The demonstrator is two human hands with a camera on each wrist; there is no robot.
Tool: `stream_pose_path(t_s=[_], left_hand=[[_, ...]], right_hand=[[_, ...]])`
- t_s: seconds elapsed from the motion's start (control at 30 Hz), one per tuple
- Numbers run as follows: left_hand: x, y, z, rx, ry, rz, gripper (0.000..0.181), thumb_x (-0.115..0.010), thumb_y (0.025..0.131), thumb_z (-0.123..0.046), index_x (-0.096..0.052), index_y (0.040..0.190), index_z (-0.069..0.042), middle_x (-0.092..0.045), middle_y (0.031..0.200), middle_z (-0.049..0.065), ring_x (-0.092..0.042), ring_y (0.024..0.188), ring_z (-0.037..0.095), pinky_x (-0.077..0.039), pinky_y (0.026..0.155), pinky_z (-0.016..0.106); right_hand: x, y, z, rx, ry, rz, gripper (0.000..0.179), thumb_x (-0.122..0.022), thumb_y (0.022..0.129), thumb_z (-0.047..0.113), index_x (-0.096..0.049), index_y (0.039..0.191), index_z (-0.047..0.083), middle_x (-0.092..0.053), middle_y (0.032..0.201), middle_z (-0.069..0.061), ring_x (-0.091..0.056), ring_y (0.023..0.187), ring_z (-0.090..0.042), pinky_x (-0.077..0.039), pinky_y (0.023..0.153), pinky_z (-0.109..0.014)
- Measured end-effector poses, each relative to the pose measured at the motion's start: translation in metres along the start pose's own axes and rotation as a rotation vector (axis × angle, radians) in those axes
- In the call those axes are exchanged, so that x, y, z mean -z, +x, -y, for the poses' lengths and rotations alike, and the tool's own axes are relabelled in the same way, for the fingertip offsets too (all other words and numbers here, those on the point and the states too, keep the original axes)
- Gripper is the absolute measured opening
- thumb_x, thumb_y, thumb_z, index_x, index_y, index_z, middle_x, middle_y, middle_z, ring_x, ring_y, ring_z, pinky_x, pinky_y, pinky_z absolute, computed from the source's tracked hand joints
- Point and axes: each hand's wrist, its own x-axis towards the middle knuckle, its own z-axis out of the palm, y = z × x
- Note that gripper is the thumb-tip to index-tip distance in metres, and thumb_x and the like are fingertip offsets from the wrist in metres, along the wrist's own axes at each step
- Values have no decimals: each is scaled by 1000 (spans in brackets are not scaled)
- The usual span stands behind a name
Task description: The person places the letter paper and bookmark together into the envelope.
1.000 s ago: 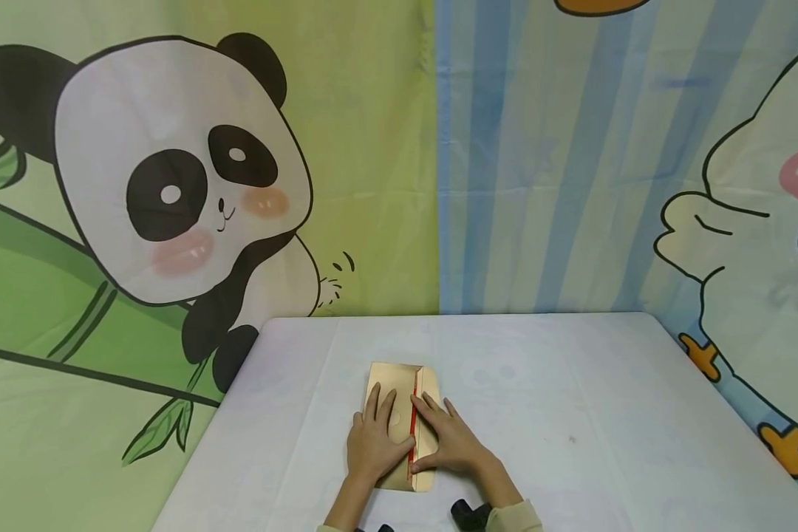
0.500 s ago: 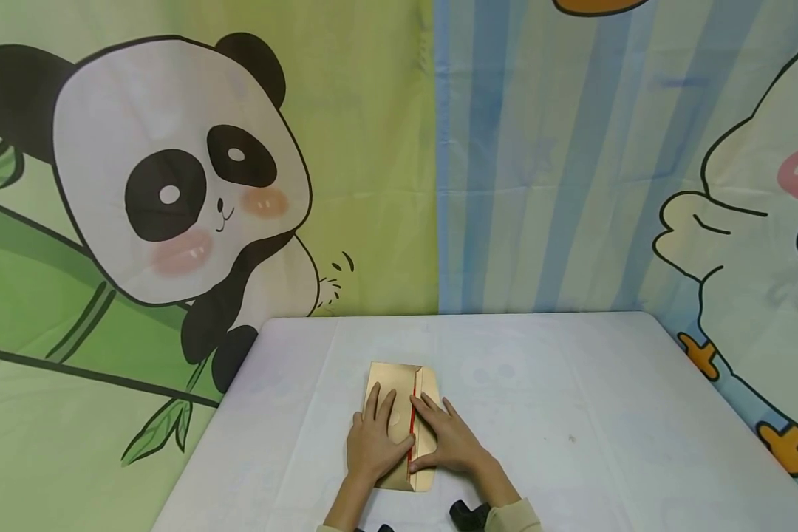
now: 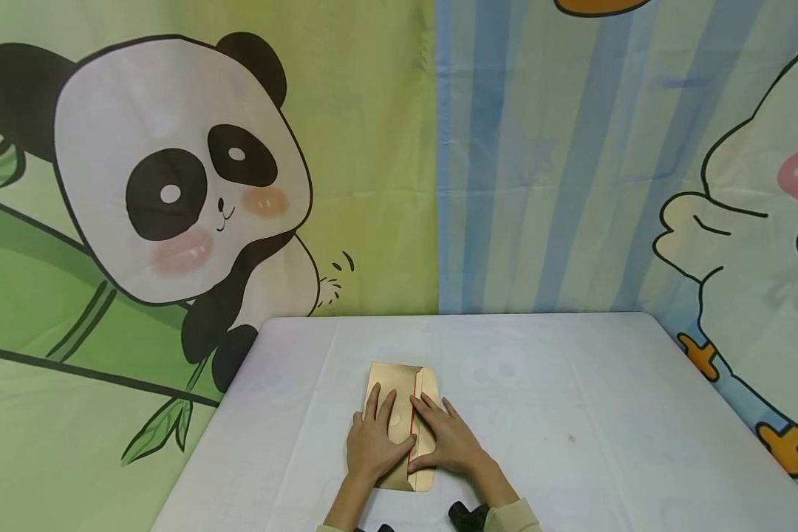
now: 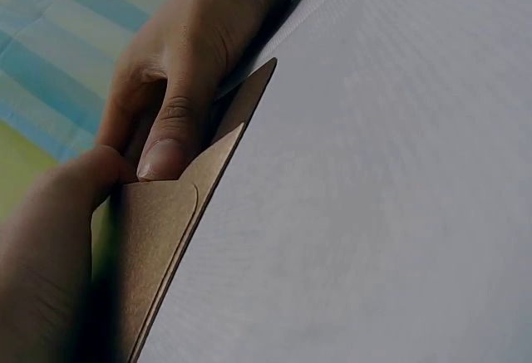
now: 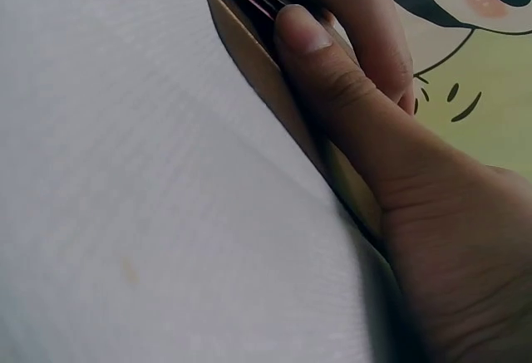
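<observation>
A brown paper envelope [image 3: 394, 375] lies lengthwise on the white table, its open side and unfolded flap [image 3: 428, 384] facing right. A thin red edge [image 3: 413, 415] of something flat shows along the opening; the right wrist view also catches this reddish edge [image 5: 259, 2] inside the mouth. My left hand [image 3: 372, 445] rests spread on the envelope's body, its thumb reaching the opening. With fingertips and thumb spaced along the red edge, my right hand [image 3: 460, 443] lies over the flap. Both thumbs come close together at the mouth in the left wrist view. Most of the red-edged item is hidden inside.
The white-covered table [image 3: 572, 399] extends to both sides and behind the envelope. A dark object [image 3: 468, 516] sits by the right wrist at the near edge. Cartoon-printed curtains, one with a panda [image 3: 179, 170], hang behind the table.
The red strip at the opening has grown thinner as the item slides left into the envelope. My right thumb has shifted slightly left; the left hand stays nearly still.
</observation>
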Motion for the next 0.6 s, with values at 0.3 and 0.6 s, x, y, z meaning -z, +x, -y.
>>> stream_pose_path(t_s=[0.3, 0.6], left_hand=[[0, 0, -1, 34, -10, 16, 86, -61, 61, -59, -43, 138, -26, -25, 150, 3, -45, 76, 24, -39, 56, 30], [0, 1, -1, 28, 6, 25, 87, -61, 62, -60, -42, 139, -26, -23, 150, 3, -45, 76, 24, -40, 56, 30]], right_hand=[[1, 0, 0, -15, 0, 36, 117, -60, 57, 77, -23, 147, 12, -31, 147, -5, -23, 136, -21, -12, 108, -49], [1, 0, 0, -24, -10, 40, 117, -59, 57, 78, -22, 148, 13, -30, 148, -4, -22, 136, -19, -11, 108, -48]])
